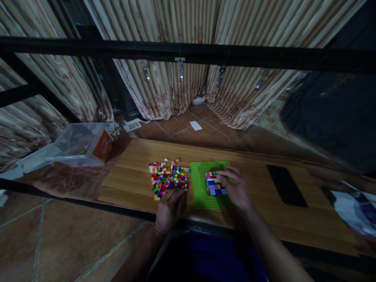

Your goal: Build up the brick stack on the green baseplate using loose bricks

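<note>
A small block built of colourful toy bricks [215, 187] stands on a green studded baseplate [200, 196]. My right hand [236, 190] reaches over it from the right, thumb and index finger pinched at its top; whatever lies between the fingertips is too small to make out. Left of the baseplate spreads a pile of loose toy bricks [169, 177] in many colours. At the pile's near edge is my left hand [170, 207], its fingers curled together and touching the bricks. Their tips are partly hidden, so I cannot see what they hold.
The wooden board [129, 172] carries the bricks and, to the right, a flat black object [287, 186]. A clear plastic bin [78, 145] with an orange label stands at the left. Beyond a dark metal rail [199, 51] hang striped curtains [188, 23]. A white-and-blue packet [352, 207] lies far right.
</note>
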`<state>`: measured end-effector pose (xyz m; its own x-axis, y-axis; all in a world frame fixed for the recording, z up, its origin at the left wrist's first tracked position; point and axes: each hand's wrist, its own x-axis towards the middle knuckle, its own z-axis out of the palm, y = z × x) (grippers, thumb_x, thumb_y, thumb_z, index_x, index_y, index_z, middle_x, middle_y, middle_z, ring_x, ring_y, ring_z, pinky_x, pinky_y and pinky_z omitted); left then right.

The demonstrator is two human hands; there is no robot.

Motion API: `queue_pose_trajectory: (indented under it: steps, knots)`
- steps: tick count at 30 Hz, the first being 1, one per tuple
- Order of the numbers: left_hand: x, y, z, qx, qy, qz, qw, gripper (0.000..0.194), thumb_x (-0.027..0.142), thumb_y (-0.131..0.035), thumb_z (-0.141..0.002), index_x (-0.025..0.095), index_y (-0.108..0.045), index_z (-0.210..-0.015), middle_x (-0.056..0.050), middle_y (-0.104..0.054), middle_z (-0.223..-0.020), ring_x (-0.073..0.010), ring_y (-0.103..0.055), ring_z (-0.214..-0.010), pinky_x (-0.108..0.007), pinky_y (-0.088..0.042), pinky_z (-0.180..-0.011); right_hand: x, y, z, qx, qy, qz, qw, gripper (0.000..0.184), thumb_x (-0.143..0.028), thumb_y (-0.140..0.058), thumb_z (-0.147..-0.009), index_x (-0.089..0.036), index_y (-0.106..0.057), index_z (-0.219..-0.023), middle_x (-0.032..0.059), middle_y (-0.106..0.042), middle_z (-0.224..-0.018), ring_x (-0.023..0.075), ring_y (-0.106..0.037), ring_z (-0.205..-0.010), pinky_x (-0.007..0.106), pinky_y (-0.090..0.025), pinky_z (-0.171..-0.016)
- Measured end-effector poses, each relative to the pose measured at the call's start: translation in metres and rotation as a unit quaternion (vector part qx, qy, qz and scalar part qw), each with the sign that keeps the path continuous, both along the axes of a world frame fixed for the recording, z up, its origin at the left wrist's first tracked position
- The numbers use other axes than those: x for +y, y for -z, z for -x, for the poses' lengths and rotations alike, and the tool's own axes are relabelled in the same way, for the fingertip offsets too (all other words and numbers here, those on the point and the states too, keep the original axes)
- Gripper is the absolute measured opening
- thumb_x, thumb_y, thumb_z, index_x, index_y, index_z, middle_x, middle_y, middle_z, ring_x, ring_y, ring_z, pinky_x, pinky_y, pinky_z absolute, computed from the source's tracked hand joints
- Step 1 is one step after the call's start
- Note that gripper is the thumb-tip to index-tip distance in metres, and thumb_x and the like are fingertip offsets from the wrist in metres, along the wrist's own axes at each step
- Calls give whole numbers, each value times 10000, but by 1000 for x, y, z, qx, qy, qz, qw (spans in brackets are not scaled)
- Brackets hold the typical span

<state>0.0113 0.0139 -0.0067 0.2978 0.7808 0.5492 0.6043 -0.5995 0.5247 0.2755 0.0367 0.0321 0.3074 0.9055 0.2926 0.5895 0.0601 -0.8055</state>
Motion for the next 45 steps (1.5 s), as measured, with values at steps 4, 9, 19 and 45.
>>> queue_pose_trajectory:
  steps: [4,9,19,45]
  knots:
    - [1,0,-1,6,1,1,1000,274,172,-541,-914,210,-597,-1179,-80,-693,-1086,-194,-664,-1002,-345,-574,-850,7,7,-1,93,-3,37,995,254,-493,-712,-725,-284,-779,-852,72,-609,-1231,273,-532,-1186,479,-394,-1015]
    - [0,0,-1,15,-1,5,1000,284,172,-540,-915,218,-600,-1189,-79,-691,-1096,-195,-663,-1011,-344,-571,-860,10,7,0,178,-11,81,981,259,-479,-755,-655,-283,-780,-822,62,-626,-1243,287,-548,-1187,463,-446,-958]
    - [0,-1,0,17,3,4,1000,279,165,-541,-905,209,-609,-1173,-84,-691,-1091,-204,-663,-1003,-355,-567,-856,12,3,0,253,17,129,959,335,-450,-803,-542,-248,-776,-808,60,-703,-1125,248,-664,-940,369,-515,-772]
    - [-1,-4,-2,22,-1,20,1000,222,184,-542,-914,198,-629,-1118,-89,-696,-1091,-200,-666,-1003,-338,-563,-838,25,-16,-7,226,-35,272,935,393,-362,-802,-579,-215,-756,-940,30,-753,-754,175,-674,-617,288,-507,-571]
